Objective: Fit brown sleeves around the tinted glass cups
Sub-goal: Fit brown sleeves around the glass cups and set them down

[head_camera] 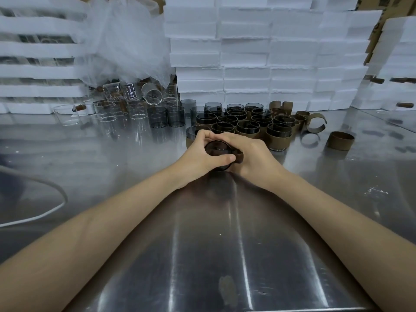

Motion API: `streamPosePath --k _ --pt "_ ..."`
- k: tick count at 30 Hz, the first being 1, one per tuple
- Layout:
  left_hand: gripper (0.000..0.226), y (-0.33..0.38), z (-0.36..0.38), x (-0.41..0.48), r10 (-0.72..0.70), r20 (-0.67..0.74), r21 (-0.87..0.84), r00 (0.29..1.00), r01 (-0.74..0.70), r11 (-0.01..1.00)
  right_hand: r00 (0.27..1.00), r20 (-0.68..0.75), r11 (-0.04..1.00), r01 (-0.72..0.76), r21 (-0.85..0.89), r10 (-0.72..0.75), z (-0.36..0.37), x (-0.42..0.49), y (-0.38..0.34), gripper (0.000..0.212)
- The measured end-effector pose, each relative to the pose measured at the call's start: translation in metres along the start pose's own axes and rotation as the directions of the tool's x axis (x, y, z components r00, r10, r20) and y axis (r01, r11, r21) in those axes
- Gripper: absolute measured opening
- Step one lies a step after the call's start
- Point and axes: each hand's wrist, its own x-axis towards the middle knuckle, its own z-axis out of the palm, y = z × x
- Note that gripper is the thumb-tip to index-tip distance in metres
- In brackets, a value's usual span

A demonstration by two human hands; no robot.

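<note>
**user1:** what's happening mid-table [202, 255]?
**user2:** left hand [201, 155] and right hand [254, 154] both curled tight round one tinted glass cup [217, 147], brown sleeve [240, 157] poking out on its right
**user1:** behind that?
**user2:** sleeved cups [247, 126] bunched toward the far edge, loose sleeves [340, 140] to their right, foam boxes [247, 52] stacked beyond

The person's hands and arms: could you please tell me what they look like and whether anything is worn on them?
Both are bare. The left hand and right hand wear no gloves and show no rings. The left forearm and right forearm carry no sleeve, watch or bracelet as far as the frame reaches.
</note>
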Motion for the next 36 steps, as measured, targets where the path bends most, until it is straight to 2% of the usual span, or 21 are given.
streamPosePath --k 9,13,21,25,27,29,31,33,34,36 --pt "0.058 -0.005 0.0 0.0 0.068 0.041 0.031 0.997 -0.069 0.997 0.985 -0.009 0.968 -0.167 0.187 0.172 -0.002 -0.003 0.003 0.067" --pt "0.061 -0.008 -0.002 0.001 0.079 0.072 -0.01 0.994 -0.079 0.997 0.97 0.016 0.898 -0.232 0.374 0.244 -0.001 -0.006 0.006 0.068" --pt "0.051 -0.007 -0.012 0.003 0.095 0.12 -0.209 0.988 -0.069 0.975 0.959 0.004 0.832 -0.247 0.497 0.283 -0.002 -0.004 0.014 0.067" --pt "0.039 -0.006 -0.016 0.004 0.061 0.21 -0.403 0.976 0.029 0.915 0.964 0.017 0.803 -0.23 0.551 0.264 0.0 -0.004 0.015 0.069" --pt "0.031 -0.004 -0.017 0.005 0.008 0.166 -0.402 0.986 0.06 0.914 0.965 0.036 0.789 -0.233 0.569 0.259 0.001 -0.004 0.012 0.068" --pt "0.037 -0.002 -0.016 0.005 -0.011 0.096 -0.336 0.995 0.043 0.941 0.962 0.059 0.768 -0.248 0.59 0.266 -0.001 -0.004 0.012 0.067" --pt "0.037 0.001 -0.012 0.002 0.057 0.019 -0.203 0.998 -0.052 0.978 0.944 0.123 0.664 -0.305 0.683 0.307 -0.005 -0.004 0.011 0.067" --pt "0.035 0.001 -0.007 -0.001 0.175 0.045 -0.051 0.984 -0.172 0.984 0.901 0.259 0.459 -0.405 0.791 0.349 -0.006 -0.003 0.009 0.065" --pt "0.053 -0.001 -0.005 -0.002 0.204 0.079 0.032 0.976 -0.207 0.978 0.876 0.327 0.384 -0.455 0.804 0.354 -0.006 -0.002 0.007 0.063" --pt "0.098 -0.007 -0.002 -0.004 0.24 0.143 0.18 0.96 -0.264 0.948 0.833 0.431 0.303 -0.534 0.79 0.346 -0.008 -0.002 0.006 0.062"
